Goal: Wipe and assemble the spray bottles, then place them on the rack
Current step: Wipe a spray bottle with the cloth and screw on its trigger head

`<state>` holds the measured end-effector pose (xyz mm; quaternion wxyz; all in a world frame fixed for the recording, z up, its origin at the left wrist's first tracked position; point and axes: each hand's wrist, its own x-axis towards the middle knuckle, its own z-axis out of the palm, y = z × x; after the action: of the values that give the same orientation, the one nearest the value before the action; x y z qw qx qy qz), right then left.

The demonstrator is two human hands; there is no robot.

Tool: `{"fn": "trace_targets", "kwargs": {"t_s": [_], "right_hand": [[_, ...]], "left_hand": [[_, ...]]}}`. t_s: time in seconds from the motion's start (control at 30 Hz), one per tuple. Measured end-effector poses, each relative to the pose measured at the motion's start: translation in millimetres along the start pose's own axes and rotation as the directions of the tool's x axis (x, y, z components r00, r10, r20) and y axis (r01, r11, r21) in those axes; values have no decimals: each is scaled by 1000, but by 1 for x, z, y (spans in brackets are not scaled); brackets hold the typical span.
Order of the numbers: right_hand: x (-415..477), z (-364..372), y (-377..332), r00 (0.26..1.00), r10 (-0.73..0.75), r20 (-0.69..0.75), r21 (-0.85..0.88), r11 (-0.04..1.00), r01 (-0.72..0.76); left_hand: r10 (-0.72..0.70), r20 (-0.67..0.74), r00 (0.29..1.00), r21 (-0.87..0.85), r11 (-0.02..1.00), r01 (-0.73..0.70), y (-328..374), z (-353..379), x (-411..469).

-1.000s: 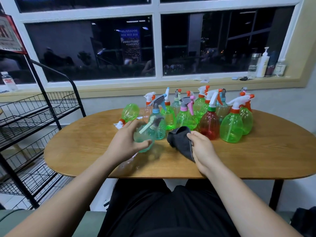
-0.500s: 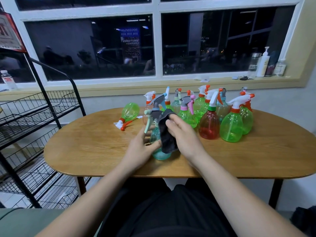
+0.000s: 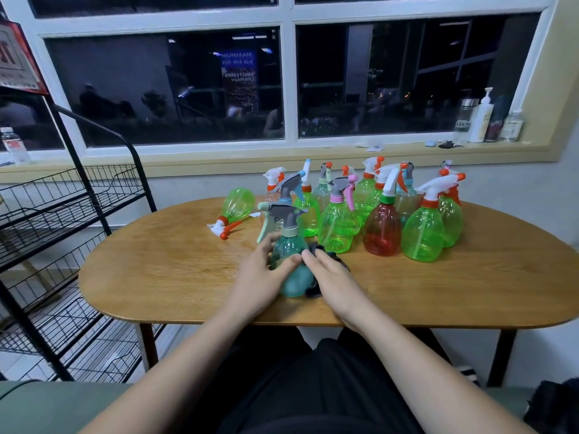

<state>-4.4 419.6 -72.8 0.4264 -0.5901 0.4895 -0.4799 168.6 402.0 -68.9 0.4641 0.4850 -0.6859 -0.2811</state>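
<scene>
Rack (image 3: 62, 214): 1, black wire, at the table's 9 o'clock; at least 3 basket shelves show.
Table (image 3: 175, 277): 1, oval, wooden.
Green bottle (image 3: 236, 205): 1, lying on its side at 10 o'clock from the teal bottle, its sprayer pointing to 8 o'clock.
Left hand (image 3: 260, 277): fingers and thumb clamped round the teal bottle.
Teal bottle (image 3: 289, 249): 1, upright on the table's near middle, with a grey sprayer.
Cloth (image 3: 316, 247): 1, dark, touching the teal bottle's 3 o'clock side.
Right hand (image 3: 335, 283): curled over the cloth, holding it to the teal bottle.
Cluster (image 3: 336, 220): about 12 upright bottles at 1 o'clock, overlapping, so the exact count is unclear.
Red bottle (image 3: 382, 230): 1, in the cluster's front row.
</scene>
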Motion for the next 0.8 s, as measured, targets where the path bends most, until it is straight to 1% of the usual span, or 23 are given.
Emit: {"fn": "trace_targets", "kwargs": {"t_s": [0.03,0.13,0.2,0.27,0.33,0.43,0.57,0.67,0.73,0.8], "right_hand": [[1,-1,0,1000,23,0,9,1000,-23],[5,-3,-4,995,59,85,82,994,-66],[5,-4,-19,990,57,129,124,990,-73],[5,-3,-34,993,16,113,128,991,-30],[4,-2,-42,991,-58,117,136,990,42],[4,2,-28,994,-89,64,140,987,80],[-1,3,-1,998,7,65,95,995,-13],[4,1,-7,991,92,94,117,988,-103],[8,2,-18,993,75,92,84,993,-83],[9,5,-29,998,25,60,113,993,-32]], "left_hand": [[2,-12,1000,18,1000,-2,1,1,-1],[5,-42,999,31,1000,-4,1,2,-2],[20,-49,999,49,999,-18,1,2,-2],[49,-56,997,95,995,-43,-1,1,0],[65,-53,997,128,990,-58,0,-1,1],[90,-33,995,157,984,-84,0,-6,3],[88,-62,994,149,986,-78,1,-11,2],[70,-93,993,163,985,-54,4,-9,-1],[66,-114,991,191,981,-43,6,-6,-4],[80,-134,988,213,976,-50,7,-3,-5]]}}
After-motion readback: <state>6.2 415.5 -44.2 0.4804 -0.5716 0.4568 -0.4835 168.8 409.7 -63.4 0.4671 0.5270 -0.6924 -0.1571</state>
